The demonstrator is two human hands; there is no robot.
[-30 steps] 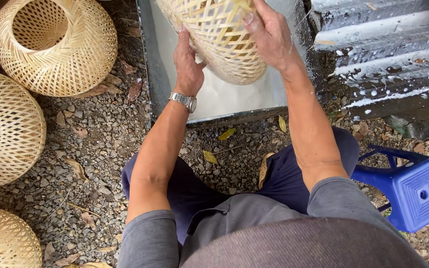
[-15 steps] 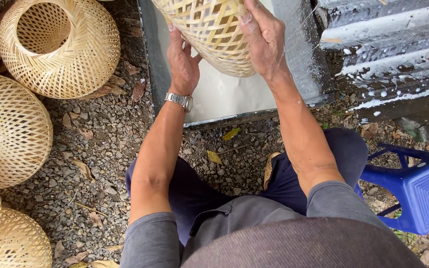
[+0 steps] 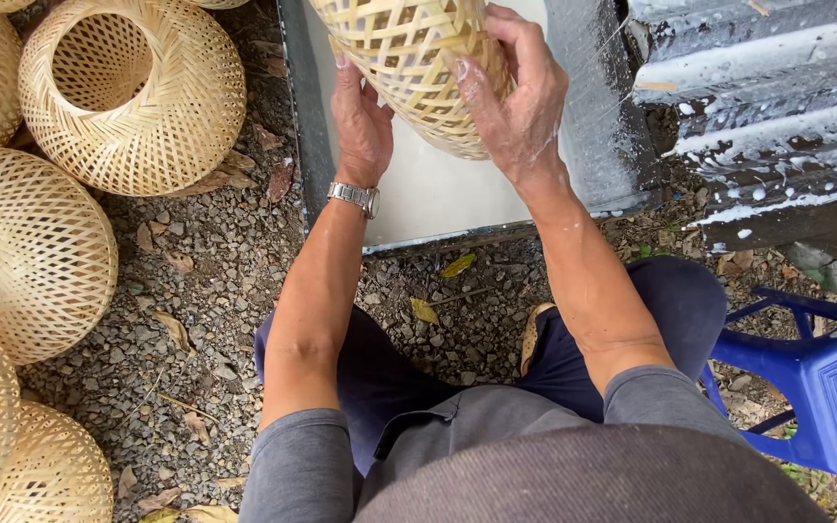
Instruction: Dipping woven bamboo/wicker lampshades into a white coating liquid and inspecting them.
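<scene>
Basket of pale woven bamboo, rounded, sits at twelve o'clock over the white tray — light, springy, crushable. My left hand and right hand cup opposite sides — each grip wrapped on weave.

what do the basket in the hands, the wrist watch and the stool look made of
Basket: pale woven strips, probably bamboo, matte, with an open lattice. Watch on the left wrist: silvery linked band, likely metal, slightly shiny. Stool: bright blue moulded body, apparently plastic, smooth.
</scene>
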